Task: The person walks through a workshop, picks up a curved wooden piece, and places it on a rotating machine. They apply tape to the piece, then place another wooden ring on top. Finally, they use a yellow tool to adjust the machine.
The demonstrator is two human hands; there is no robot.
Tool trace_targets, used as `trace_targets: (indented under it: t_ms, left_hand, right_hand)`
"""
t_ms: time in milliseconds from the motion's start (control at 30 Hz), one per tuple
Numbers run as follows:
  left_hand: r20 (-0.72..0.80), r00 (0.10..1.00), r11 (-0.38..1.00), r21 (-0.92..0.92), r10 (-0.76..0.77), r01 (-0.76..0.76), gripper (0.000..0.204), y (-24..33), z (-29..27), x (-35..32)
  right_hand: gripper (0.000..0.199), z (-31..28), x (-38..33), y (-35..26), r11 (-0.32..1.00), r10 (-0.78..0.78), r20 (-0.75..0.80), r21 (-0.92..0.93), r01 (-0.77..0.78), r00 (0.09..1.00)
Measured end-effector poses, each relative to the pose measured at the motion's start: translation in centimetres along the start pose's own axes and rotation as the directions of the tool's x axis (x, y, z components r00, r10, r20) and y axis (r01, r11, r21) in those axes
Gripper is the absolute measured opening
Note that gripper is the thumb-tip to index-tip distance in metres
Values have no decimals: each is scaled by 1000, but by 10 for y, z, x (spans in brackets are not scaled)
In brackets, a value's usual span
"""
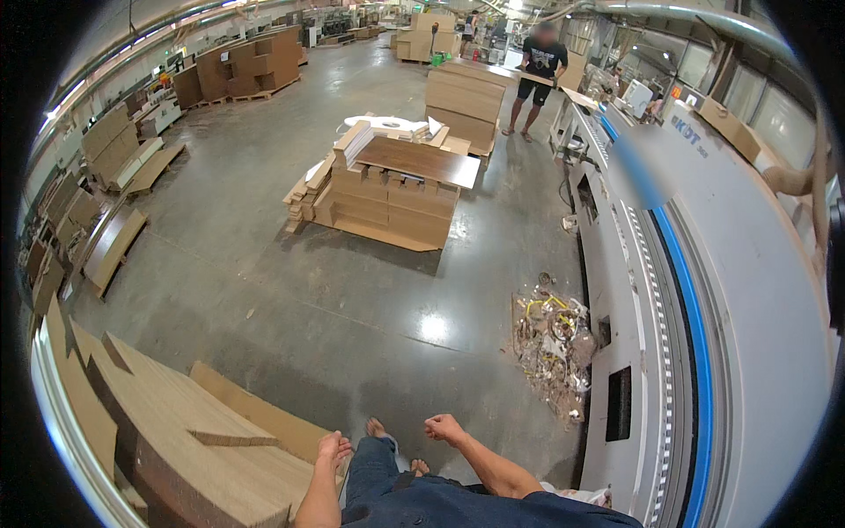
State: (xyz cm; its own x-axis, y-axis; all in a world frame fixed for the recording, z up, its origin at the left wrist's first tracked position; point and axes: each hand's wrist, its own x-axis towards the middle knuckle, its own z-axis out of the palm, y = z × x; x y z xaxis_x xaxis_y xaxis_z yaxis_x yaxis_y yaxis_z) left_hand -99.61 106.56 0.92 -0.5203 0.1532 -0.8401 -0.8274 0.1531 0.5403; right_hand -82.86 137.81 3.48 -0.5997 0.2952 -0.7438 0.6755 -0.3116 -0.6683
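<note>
My left hand (333,448) hangs beside my leg with its fingers loosely curled and nothing visible in them. It is nearest to the stacked wood-coloured panels (180,409) at the lower left, by the brown board (255,410) along their edge. In front of my body, my right hand (444,429) is closed in a loose fist above the grey floor, and I see nothing in it. Farther ahead stands a stack of boards (387,211), topped by a dark brown glossy panel (418,160).
A long grey machine (607,334) with a blue strip (695,370) runs along the right. Scraps and yellow strips (554,343) litter the floor beside it. At the far end, a person (539,75) holds a board near another panel stack (462,106). More panels (119,251) line the left.
</note>
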Motion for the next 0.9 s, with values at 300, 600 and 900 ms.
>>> trace_targets:
  t_ms: [300, 600, 900]
  left_hand:
    - [-161, 965, 970, -163, -206, 180, 20, 123, -50, 156]
    - [-127, 991, 960, -279, -38, 1, 24, 401, -87, 308]
    - [-202, 957, 975, -39, 208, -220, 25, 641, -102, 399]
  right_hand:
    - [29, -66, 119, -121, 980, 142, -234, 171, -103, 962]
    - [21, -35, 234, -257, 924, 344, -268, 266, -275, 900]
    - [23, 112, 443, -486, 930, 232, -90, -272, -248, 969]
